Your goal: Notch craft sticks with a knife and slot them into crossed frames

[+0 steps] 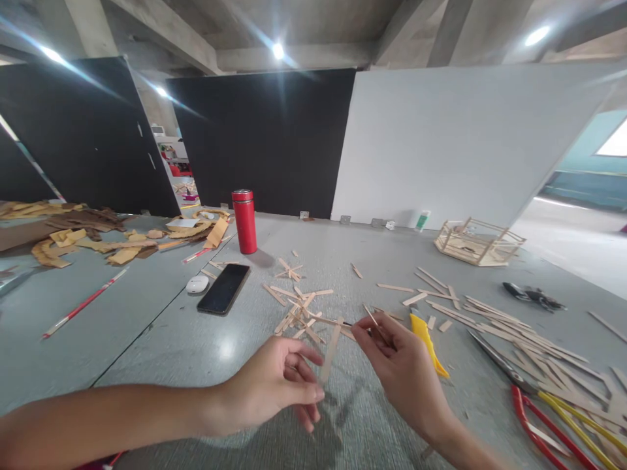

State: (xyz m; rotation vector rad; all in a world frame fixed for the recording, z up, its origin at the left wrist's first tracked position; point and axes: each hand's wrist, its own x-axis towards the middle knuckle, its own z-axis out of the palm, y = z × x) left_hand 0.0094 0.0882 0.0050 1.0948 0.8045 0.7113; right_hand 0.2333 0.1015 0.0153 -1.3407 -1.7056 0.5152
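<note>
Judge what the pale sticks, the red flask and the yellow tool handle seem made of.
Pale sticks: likely bare wood, matte and tan. Red flask: probably painted metal, given its smooth sheen and silvery top rim. Yellow tool handle: seemingly molded plastic, smooth and evenly colored.

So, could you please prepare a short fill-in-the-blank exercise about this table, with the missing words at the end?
1. The flask is ____ in colour.
2. The phone lies with its screen facing ____.
3. The cutter has a ____ handle.
4. A thin stick pokes up from the person's ____ hand.

Missing words: red; up; yellow; right.
</note>
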